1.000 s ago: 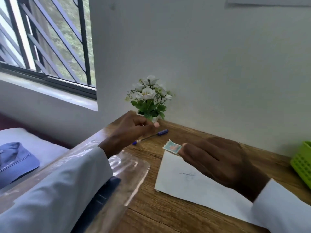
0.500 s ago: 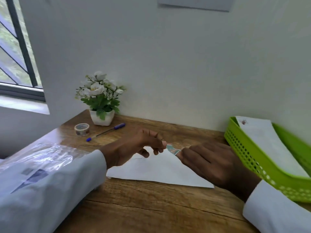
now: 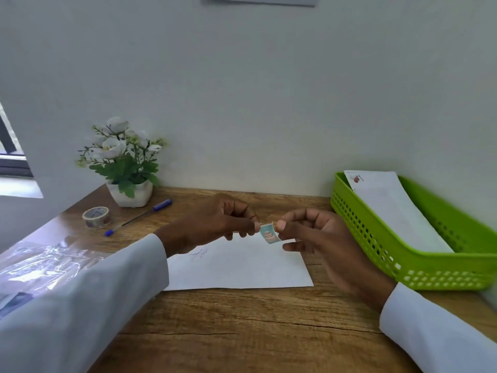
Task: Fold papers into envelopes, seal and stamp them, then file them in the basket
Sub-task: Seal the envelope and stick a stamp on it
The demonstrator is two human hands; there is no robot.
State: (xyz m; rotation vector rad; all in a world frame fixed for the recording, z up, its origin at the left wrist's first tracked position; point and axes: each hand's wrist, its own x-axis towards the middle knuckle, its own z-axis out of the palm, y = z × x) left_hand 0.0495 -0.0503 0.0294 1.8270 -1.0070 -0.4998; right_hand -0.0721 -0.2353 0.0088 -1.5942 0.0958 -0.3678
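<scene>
Here both hands [image 3: 215, 224] [image 3: 320, 238] pinch a small serrated-edged paper stamp [image 3: 269, 235].

We are looking through a single head-worn camera, so we are sharing no part of the scene with a second view. We are facing forward and slightly down, toward the wall [image 3: 269, 90] behind the surface [image 3: 242, 319]. We are sitting close: both sleeves are entering from the bottom corners, and the hands [image 3: 215, 222] are meeting near the middle of the frame. The wide lens is bending the edges. We are catching a sliver of window [image 3: 10, 157] at far left, a plant [image 3: 121, 157] left of centre by the wall, and a basket [image 3: 430, 265] running off the right edge.
</scene>
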